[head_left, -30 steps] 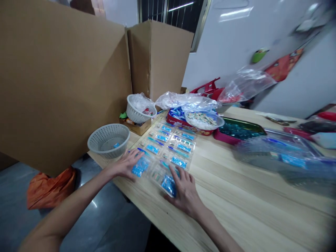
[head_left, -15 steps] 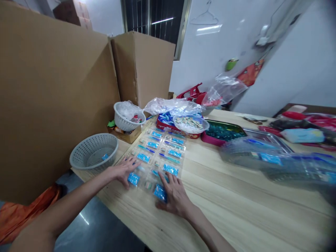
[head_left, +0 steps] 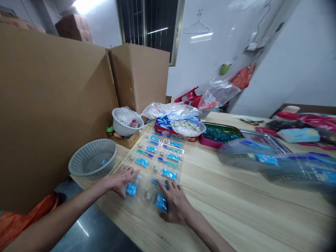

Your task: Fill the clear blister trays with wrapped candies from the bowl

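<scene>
Both my hands lie on a clear plastic blister sheet (head_left: pixel 157 161) holding blue packets and blue-and-teal strips, on a pale wooden table (head_left: pixel 231 196). My left hand (head_left: pixel 120 180) rests at the sheet's left edge, fingers spread, just beside a blue packet (head_left: pixel 131 189). My right hand (head_left: pixel 176 202) presses on the sheet's near end, its fingers next to another blue packet (head_left: pixel 161 203). A small multicoloured item (head_left: pixel 148 195) sits between the two packets.
A grey perforated basket (head_left: pixel 92 157) stands at the table's left edge, a blue packet inside. Behind it are large cardboard sheets (head_left: pixel 52 105) and a white basket (head_left: pixel 127 126). Farther back stand a red tin, a bowl and a pink tray; a blurred plastic bag lies right.
The whole scene sits further left and lower in view than before. Both hands have drawn slightly toward me on the sheet, and the blue packets now show more clearly beside my fingers.
</scene>
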`<state>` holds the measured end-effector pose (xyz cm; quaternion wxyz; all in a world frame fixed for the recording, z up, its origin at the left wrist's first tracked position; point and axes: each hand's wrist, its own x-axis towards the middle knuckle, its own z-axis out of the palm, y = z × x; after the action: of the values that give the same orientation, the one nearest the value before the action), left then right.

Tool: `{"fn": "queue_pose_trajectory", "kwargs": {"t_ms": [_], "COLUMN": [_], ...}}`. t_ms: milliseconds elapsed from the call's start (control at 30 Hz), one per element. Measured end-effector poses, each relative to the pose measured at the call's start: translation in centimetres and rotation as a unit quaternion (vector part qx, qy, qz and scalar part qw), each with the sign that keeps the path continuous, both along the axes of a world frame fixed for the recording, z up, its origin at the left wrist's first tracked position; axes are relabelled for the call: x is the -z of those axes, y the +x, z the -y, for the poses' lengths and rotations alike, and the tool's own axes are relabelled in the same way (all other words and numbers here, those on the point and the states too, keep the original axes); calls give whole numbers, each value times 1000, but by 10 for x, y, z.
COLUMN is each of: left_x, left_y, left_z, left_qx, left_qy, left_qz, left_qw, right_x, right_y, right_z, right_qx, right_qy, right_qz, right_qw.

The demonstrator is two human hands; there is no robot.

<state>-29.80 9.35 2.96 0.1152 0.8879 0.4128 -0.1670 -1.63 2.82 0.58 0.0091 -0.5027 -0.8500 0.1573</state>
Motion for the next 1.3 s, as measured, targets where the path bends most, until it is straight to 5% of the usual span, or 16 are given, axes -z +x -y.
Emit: {"fn": "queue_pose_trajectory", "kwargs": {"t_ms": [267, 500, 667, 867, 1000, 1133, 1300], "left_x": [-33, -7, 2, -16, -22, -3, 37], "left_y": [45, 57, 59, 62, 69, 83, 94], "left_z": [-78, -141, -133, -91, -120, -187, -232], "left_qx": [14, 35, 66, 76, 39, -8, 5], "left_qy": [92, 47, 5, -91, -86, 9, 8], "left_qz": [-12, -25, 5, 27, 73, 72, 44], "left_qw": [996, 998, 998, 993, 993, 997, 999], "right_x": [-24, -8, -6, -9, -14, 0, 34], "right_y": [31, 34, 33, 55, 71, 71, 69], "right_z": [-75, -123, -106, -65, -100, -173, -216], "right_qx": [39, 24, 12, -28, -31, 57, 70], "right_qy": [79, 14, -23, -62, -37, 64, 26], "right_qz": [44, 57, 47, -13, -91, -70, 24], "right_qw": [995, 998, 999, 998, 995, 994, 997]}}
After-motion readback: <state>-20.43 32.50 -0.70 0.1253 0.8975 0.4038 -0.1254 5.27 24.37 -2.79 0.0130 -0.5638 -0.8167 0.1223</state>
